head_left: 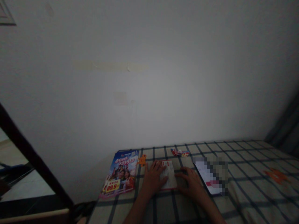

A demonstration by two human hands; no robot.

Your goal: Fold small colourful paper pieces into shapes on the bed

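Note:
A white printed paper with red edges (171, 176), perhaps a folded leaflet, lies flat on a checked cloth. My left hand (154, 177) rests on its left part with the fingers stretched out, hiding some of the print. At the right edge of the paper is my right hand (190, 182), its fingers apart and slightly bent; whether they touch the edge I cannot tell. To the left of my hands lies a stack of colourful flyers (122, 174) with a large "89.9" printed near the bottom.
A phone with a lit screen (209, 177), partly blurred out, lies right of my right hand. A crumpled colourful wrapper or scrap (179, 152) is behind the paper. Orange figures (141, 160) show on the checked cloth (247, 165). A pale wall (177, 77) rises behind; a dark post (35, 155) slants at left.

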